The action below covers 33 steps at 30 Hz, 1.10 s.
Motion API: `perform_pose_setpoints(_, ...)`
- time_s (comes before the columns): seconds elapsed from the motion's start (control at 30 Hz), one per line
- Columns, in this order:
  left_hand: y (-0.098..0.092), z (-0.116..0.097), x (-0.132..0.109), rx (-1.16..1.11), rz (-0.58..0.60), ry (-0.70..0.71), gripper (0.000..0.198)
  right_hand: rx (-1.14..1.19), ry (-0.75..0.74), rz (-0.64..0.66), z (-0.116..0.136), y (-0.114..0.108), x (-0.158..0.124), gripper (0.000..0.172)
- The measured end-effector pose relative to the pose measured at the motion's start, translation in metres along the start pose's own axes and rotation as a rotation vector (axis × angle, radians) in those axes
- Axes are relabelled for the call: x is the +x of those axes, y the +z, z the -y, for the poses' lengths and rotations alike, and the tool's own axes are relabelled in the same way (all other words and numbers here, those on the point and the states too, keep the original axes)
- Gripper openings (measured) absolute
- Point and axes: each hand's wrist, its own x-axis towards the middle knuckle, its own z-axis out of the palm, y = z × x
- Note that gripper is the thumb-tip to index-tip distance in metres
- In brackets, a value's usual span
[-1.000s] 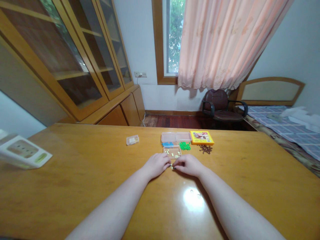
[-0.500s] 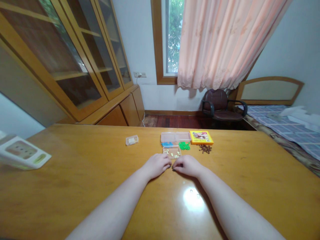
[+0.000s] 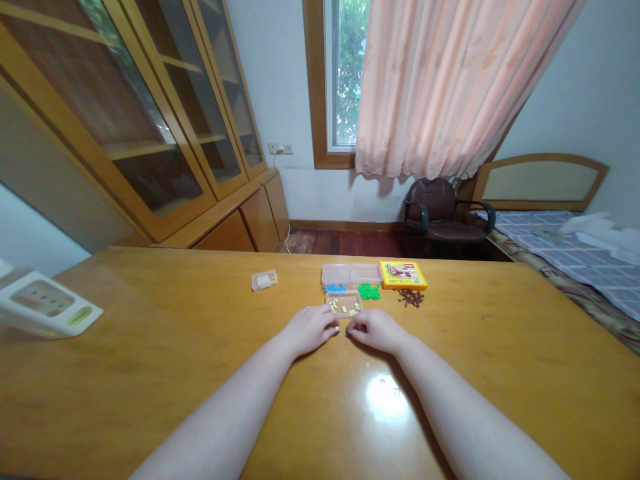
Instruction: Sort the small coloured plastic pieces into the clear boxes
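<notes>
My left hand (image 3: 313,328) rests low over the table with its fingers closed, and a small pale yellow piece (image 3: 337,329) shows at its fingertips. Just across a narrow gap, my right hand (image 3: 376,331) has thumb and fingers curled into a pinch; whatever is in it is too small to make out. Beyond both hands lies a shallow clear tray (image 3: 339,313) with several pale yellow pieces (image 3: 344,309) in it. Behind that are a heap of blue pieces (image 3: 334,289) and a heap of green pieces (image 3: 369,291).
An open clear plastic case (image 3: 351,273) lies behind the heaps, beside a yellow box (image 3: 404,274). Brown pieces (image 3: 411,298) are piled in front of the box. To the left are a small clear container (image 3: 264,280) and a white power strip (image 3: 47,303). A chair (image 3: 443,210) stands past the table (image 3: 200,320).
My hands have drawn slightly apart, widening the gap between their fingertips. The pale yellow piece at my left fingertips now shows.
</notes>
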Motion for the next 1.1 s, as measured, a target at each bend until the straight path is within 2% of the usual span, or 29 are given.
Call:
perform_pose_setpoints(0.2, 0.0014, 0.0001, 0.0006, 0.005, -0.003, 0.005, 0.010, -0.011, 0.067, -0.138, -0.0035, 0.0018, 0.0014, 0.015)
perform_pose_setpoints(0.43, 0.0029, 0.0007, 0.0013, 0.028, -0.002, 0.030, 0.010, 0.000, 0.065, -0.046, -0.0036, 0.0022, 0.0004, 0.017)
perform_pose_setpoints(0.57, 0.0024, 0.0007, 0.0016, 0.033, -0.046, 0.025, 0.010, 0.003, 0.073, -0.038, -0.0028, 0.0005, 0.0000, 0.019)
perform_pose_setpoints(0.67, 0.0018, 0.0009, 0.0012, 0.034, -0.091, 0.003, 0.011, -0.009, 0.098, -0.085, -0.0023, -0.0015, 0.0001, 0.019)
perform_pose_setpoints(0.83, 0.0014, 0.0008, 0.0003, 0.027, -0.100, -0.013, 0.013, -0.037, 0.146, -0.172, -0.0025, -0.0027, 0.0003, 0.024)
perform_pose_setpoints(1.1, -0.0029, 0.0016, -0.0015, 0.017, -0.120, -0.090, 0.017, -0.006, 0.149, -0.260, -0.0043, -0.0014, -0.0002, 0.023)
